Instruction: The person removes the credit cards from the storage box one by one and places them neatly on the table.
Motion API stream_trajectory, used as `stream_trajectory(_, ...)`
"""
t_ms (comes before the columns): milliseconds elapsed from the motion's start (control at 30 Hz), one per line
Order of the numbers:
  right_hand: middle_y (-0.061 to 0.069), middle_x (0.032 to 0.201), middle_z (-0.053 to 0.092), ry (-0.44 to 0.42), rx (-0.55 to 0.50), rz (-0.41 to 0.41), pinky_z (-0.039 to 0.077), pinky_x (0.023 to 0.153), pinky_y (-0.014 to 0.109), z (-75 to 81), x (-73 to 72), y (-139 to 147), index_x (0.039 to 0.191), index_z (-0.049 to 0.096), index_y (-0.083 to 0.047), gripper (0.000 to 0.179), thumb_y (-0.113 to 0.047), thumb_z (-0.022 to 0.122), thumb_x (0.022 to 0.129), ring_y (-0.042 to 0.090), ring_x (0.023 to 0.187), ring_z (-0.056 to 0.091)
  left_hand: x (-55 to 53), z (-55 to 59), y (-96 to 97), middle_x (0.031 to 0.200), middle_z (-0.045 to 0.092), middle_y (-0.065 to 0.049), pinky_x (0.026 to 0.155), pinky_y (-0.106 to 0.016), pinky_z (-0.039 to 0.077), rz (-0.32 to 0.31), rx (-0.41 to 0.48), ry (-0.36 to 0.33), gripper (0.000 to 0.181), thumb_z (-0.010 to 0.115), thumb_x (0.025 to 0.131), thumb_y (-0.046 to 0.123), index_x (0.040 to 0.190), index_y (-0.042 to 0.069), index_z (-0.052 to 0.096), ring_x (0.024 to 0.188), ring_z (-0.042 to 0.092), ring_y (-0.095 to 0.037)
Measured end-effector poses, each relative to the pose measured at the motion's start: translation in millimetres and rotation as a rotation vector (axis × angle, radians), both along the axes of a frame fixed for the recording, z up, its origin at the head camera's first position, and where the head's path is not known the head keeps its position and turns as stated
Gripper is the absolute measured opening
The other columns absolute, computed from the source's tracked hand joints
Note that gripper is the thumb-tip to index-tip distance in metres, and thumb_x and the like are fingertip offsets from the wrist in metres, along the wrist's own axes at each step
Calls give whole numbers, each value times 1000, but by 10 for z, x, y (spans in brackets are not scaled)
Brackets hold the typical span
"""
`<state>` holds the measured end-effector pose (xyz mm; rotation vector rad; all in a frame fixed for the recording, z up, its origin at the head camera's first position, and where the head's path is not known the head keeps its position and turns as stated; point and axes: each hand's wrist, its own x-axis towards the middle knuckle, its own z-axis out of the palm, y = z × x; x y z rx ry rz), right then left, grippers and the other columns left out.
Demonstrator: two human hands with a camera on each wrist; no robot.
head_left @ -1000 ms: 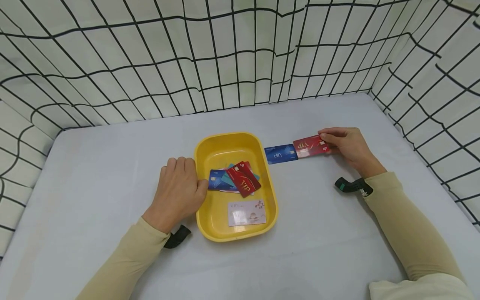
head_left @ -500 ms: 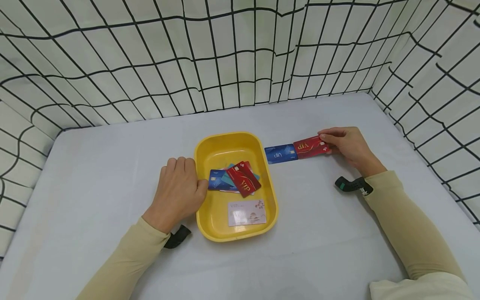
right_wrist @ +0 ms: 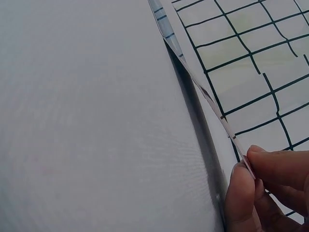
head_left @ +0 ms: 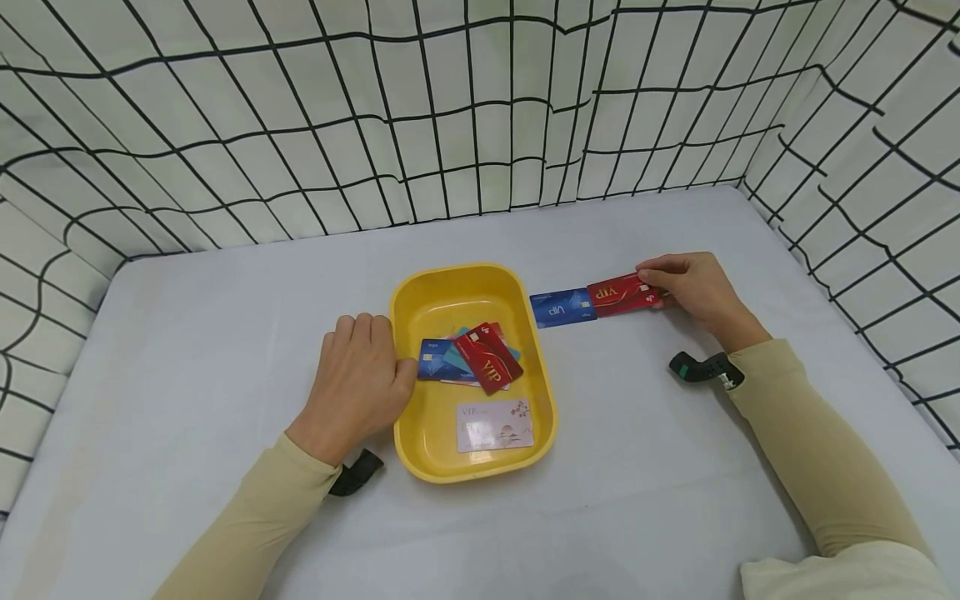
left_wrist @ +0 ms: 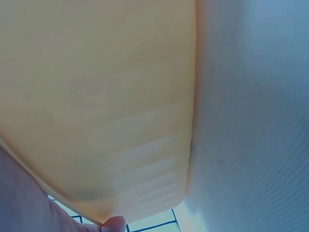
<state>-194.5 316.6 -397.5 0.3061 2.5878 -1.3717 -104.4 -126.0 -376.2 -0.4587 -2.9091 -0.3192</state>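
Here, head view: my right hand (head_left: 693, 293) pinches the red card (head_left: 621, 295) by one end, blue card (head_left: 562, 307) beyond the other. Left wrist: my left hand (left_wrist: 24, 203) grips the tray (left_wrist: 111, 96). Right wrist: light fingertip pressure should avoid bending.

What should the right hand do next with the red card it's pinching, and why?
The right hand might lower the red card onto the table: its pinched end appears raised above a shadow, while its other end meets the blue card beside the yellow tray.
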Motion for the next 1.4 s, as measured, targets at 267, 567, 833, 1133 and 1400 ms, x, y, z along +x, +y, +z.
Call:
stream_trajectory(267,15,151,51,-12,52,14,52,74,14,24,-12,-15,139,64,-12,49,-42,62,101,25,121,49,-5,-1,-1,76,41,-13,70,-36,24,-3,2,5,21,50,89,18,84,-1,47,81,37,-31)
stream_trajectory(567,15,150,51,-22,109,11,50,76,16,14,1,-22,139,65,-14,50,-46,61,100,27,123,49,-2,-6,2,77,41,-13,70,-36,25,3,6,-12,21,49,90,19,85,-1,47,82,37,-31)
stream_trajectory(833,17,148,52,-26,147,13,50,76,18,23,11,-37,139,65,-14,51,-47,62,100,29,122,51,4,-9,-5,76,41,-13,70,-36,24,-2,3,4,20,50,89,18,83,-1,47,80,37,-31)
stream_trajectory(1133,19,147,53,-15,173,40,50,72,15,50,21,-36,139,64,-10,52,-45,61,100,30,120,51,4,-8,-5,76,41,-13,69,-36,24,0,-5,5,21,51,89,19,84,-1,47,79,36,-31)
stream_trajectory(1400,20,140,59,13,235,63,50,72,21,50,15,-41,137,66,-10,52,-47,61,100,29,113,54,2,-13,-3,76,41,-13,69,-36,24,0,-6,-3,21,50,90,19,84,-1,47,80,37,-31)
